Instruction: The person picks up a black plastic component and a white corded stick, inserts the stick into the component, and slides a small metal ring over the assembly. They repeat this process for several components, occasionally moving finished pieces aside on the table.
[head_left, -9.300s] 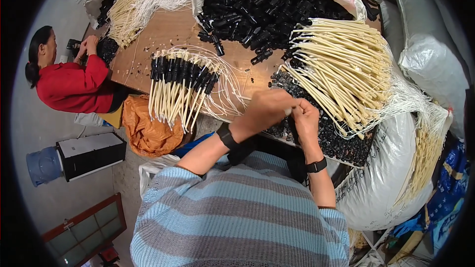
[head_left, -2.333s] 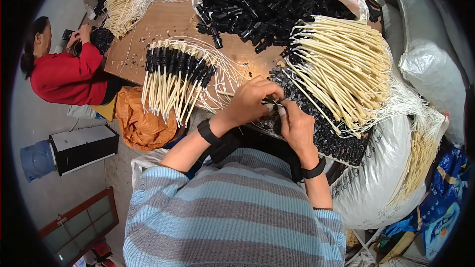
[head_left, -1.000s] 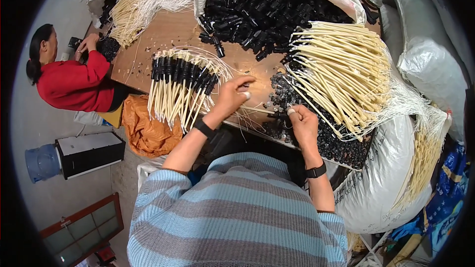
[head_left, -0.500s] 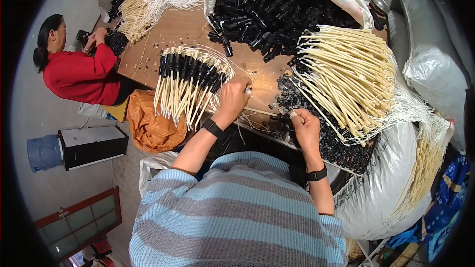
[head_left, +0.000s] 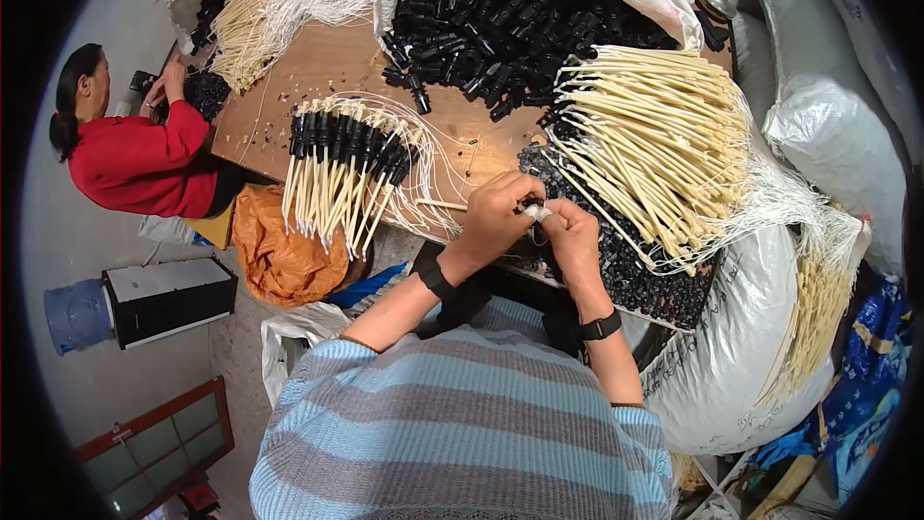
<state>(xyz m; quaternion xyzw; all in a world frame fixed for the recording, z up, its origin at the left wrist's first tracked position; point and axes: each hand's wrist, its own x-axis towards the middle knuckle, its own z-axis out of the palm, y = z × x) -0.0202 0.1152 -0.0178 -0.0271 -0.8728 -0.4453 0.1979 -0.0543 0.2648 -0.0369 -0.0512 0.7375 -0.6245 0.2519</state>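
Note:
My left hand (head_left: 493, 223) is closed, with a thin cream tube (head_left: 441, 204) sticking out of it to the left. Close beside it, my right hand (head_left: 575, 243) pinches at the same spot, fingertips almost touching the left ones. Between them shows a small black piece (head_left: 526, 202); its exact shape is hidden by the fingers. Something white wraps the fingertips there. Left of my hands lies a row of cream tubes fitted with black sockets (head_left: 339, 140), their white wires trailing. To the right, a heap of bare cream tubes (head_left: 664, 149) lies over small black parts (head_left: 664, 297).
A white sack (head_left: 387, 0) spills black sockets (head_left: 520, 24) at the table's far side. Full white sacks (head_left: 818, 87) stand to the right. An orange bag (head_left: 279, 250) hangs at the near left edge. A person in red (head_left: 144, 159) works at the far left.
My hands were apart and have come together, the left moving right. The cream tube now sticks out left of my left hand. The view has shifted slightly.

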